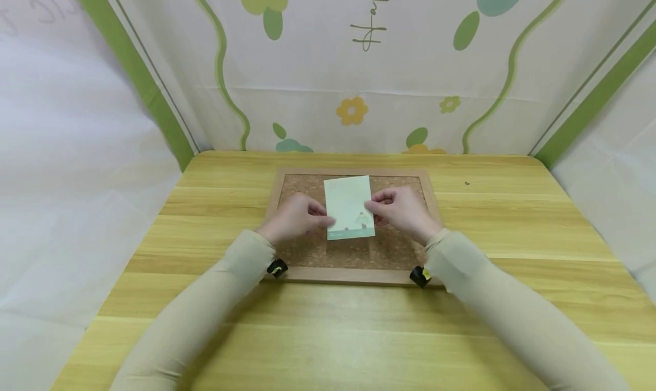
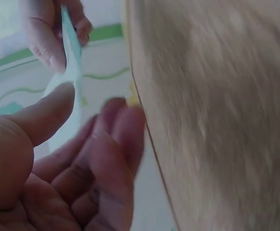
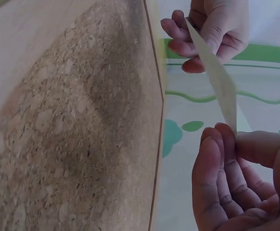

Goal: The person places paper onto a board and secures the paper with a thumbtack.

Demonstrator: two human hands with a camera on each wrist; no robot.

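Observation:
A pale green sheet of note paper (image 1: 348,200) with a darker green strip and small drawings along its bottom is held up over a wood-framed cork board (image 1: 307,254). My left hand (image 1: 302,217) pinches its lower left edge, thumb on the printed face and fingers behind. My right hand (image 1: 402,209) pinches the right edge between thumb and fingertips. In the right wrist view, the paper (image 3: 217,77) stands nearly edge-on, apart from the cork surface (image 3: 82,134). The left wrist view shows the left thumb (image 2: 51,113) against the sheet, with the other fingers loosely curled.
The cork board lies on a wooden table (image 1: 328,334), near its back edge. A white cloth (image 1: 307,66) with flower prints hangs behind. A tiny dark speck (image 1: 467,182) lies on the table right of the board. Black wrist cameras (image 1: 420,276) sit under both sleeves.

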